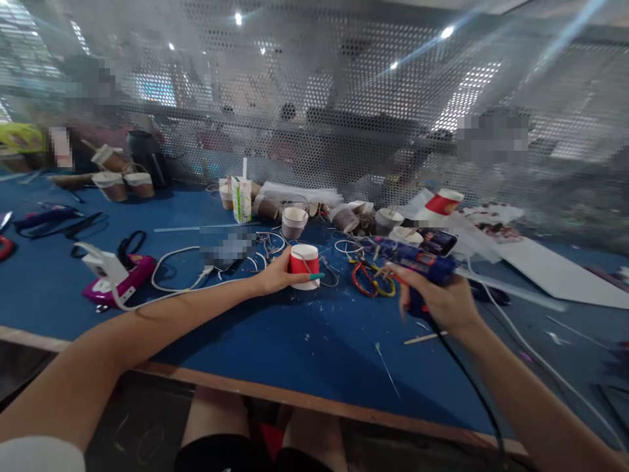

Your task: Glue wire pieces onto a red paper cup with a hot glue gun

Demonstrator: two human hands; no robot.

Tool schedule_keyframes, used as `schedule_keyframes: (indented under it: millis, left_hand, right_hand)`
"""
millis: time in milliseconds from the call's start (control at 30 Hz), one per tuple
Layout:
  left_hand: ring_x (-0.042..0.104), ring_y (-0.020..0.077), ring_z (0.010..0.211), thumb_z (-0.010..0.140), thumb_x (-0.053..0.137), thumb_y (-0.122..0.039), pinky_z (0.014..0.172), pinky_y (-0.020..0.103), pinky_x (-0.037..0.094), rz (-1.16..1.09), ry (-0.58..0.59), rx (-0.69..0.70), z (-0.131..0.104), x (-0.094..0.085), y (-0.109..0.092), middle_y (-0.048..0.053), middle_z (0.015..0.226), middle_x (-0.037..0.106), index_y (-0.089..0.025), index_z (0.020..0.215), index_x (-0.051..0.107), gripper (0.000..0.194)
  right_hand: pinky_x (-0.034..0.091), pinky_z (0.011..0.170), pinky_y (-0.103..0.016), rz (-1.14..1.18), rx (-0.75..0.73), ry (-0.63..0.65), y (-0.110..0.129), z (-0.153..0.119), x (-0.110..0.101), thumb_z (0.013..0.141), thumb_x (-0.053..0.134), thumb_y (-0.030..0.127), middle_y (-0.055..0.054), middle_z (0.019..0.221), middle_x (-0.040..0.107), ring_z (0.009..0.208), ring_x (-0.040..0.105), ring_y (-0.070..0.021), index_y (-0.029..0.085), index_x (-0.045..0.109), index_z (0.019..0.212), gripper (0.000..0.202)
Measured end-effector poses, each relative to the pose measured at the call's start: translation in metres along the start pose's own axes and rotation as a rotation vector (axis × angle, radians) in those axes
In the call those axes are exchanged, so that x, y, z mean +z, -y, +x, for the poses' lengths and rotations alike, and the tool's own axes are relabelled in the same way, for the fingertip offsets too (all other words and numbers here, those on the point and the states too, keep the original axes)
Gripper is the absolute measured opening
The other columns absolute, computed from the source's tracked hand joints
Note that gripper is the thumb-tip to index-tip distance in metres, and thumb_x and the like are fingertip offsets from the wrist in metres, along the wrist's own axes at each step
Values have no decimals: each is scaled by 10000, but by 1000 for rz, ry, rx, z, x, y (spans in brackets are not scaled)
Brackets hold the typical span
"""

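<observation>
— What are you holding, and how?

— My left hand [276,274] is grasping a red-and-white paper cup [301,265] at the centre of the frame, the thumb lying across its near side. My right hand [445,301], right of centre, is gripping a blue glue gun [420,260] by its handle; blur is preventing me from telling whether the trigger is being pressed.

— Handling of the cup?

— I am judging it light, thin-walled and liable to dent, probably not slippery. I am recommending a gentle hold round the red band, sparing the pale rim.

— And the gun?

— I am estimating it heavier and rigid, hard plastic, best taken by the handle and well away from the nozzle, which may be running hot. A translucent glue stick [511,290] is projecting from its rear, slender and straight.

— Materials and shapes nearby?

— The cup is showing a smooth, rounded wall. A pale-rimmed cup [293,227] is standing upright behind it. The blue tabletop [275,334] is looking matt and bearing small pale scraps [308,337]. A white board [565,272], flat and straight-edged, is lying at the right of the frame. A perforated grey screen [295,78], probably metal, is spanning the upper part.
</observation>
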State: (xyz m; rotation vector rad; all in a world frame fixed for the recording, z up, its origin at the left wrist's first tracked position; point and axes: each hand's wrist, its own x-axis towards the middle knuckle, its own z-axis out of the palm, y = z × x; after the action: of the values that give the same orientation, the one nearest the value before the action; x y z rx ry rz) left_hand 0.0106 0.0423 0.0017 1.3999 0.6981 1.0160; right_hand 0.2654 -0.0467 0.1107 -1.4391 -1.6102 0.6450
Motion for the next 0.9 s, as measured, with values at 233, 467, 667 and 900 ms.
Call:
schedule_keyframes:
  millis: [233, 467, 667, 900]
  left_hand:
    - [613, 292, 1136, 612, 873, -417, 1033, 511, 470, 65, -10, -8, -3, -2, -1, 81, 1149, 644, -200, 1139, 501, 681]
    - [600, 295, 1149, 630, 848, -355, 1070, 520, 446, 166, -108, 74, -4, -3, 0, 90, 1156, 637, -198, 1122, 470, 640]
    - [626, 279, 1054, 618, 861, -399, 1023, 529, 476, 297, -114, 41, -8, -1, -6, 84, 1111, 642, -198, 1097, 460, 656]
    - [628, 291, 1050, 609, 875, -361, 1052, 570, 457, 383, -155, 25, -10, 0, -9, 74, 1087, 641, -199, 1092, 467, 653]
  right_hand:
    - [468, 389, -272, 52, -309, -34, -30, 11, 53, 765, 717, 374, 23, 541, 631, 376, 552, -140, 230, 621, 755, 173]
    - [538, 555, -269, -229, -790, -141, -46, 1, 62, 771, 661, 188, 1, 715, 703, 560, 655, -152, 247, 622, 801, 77]
    - [510, 537, -258, -160, -768, 6, -40, -3, 63, 829, 638, 206, 5, 683, 688, 539, 638, -137, 239, 649, 808, 40]
    - [486, 540, -282, -157, -597, 64, -41, -6, 64, 790, 659, 254, -5, 627, 643, 544, 611, -149, 234, 612, 665, 135]
